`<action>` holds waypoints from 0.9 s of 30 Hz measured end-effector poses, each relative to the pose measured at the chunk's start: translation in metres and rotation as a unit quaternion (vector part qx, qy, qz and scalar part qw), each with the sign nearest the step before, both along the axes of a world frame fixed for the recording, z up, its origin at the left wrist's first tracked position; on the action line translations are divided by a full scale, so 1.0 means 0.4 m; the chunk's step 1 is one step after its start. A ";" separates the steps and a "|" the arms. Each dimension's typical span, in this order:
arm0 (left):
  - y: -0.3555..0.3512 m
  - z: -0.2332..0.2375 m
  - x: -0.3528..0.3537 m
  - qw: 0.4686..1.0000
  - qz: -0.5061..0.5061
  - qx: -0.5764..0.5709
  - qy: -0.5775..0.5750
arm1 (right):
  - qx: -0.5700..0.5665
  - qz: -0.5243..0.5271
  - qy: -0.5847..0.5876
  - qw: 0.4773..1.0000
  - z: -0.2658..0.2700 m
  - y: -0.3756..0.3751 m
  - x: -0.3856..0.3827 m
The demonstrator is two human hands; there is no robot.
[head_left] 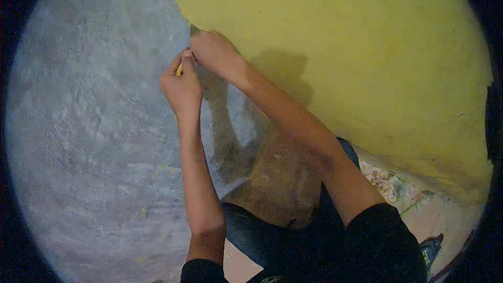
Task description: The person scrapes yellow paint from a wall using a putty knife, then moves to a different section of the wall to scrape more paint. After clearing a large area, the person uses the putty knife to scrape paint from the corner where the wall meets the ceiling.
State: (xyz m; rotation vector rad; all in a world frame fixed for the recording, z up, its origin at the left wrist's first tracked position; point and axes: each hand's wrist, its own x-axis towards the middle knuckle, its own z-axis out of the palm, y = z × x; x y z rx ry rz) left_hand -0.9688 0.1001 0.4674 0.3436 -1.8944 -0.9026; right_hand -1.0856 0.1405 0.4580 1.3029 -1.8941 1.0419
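My left hand [181, 84] is closed, thumb and fingers pinched around a small yellow thing [179, 69] that shows only in part; its kind cannot be made out. Right beside it, my right hand [210, 50] is curled into a closed grip at the border of two surfaces. Whatever its fingers hold is hidden. Both hands lie close together, nearly touching. To the left spreads a mottled grey-blue surface [99, 110]. On the right is a large yellow surface [377, 52], its edge running up and left from my right hand.
Dark shadows of my arms fall across both surfaces. Below my arms is a brownish, shaded area [283, 181], with my dark-clothed legs [262, 236] under it. At the lower right, scraps of debris [382, 181] lie on a pale floor [424, 215] beyond the yellow surface's lower edge.
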 end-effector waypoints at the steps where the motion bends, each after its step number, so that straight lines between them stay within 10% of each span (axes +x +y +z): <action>1: 0.012 0.006 0.017 0.999 0.033 -0.033 -0.013 | -0.001 -0.002 0.003 1.000 0.005 -0.001 0.005; 27: -0.013 -0.012 -0.010 0.999 0.029 -0.029 -0.002 | 0.003 0.007 -0.008 1.000 0.002 0.004 -0.006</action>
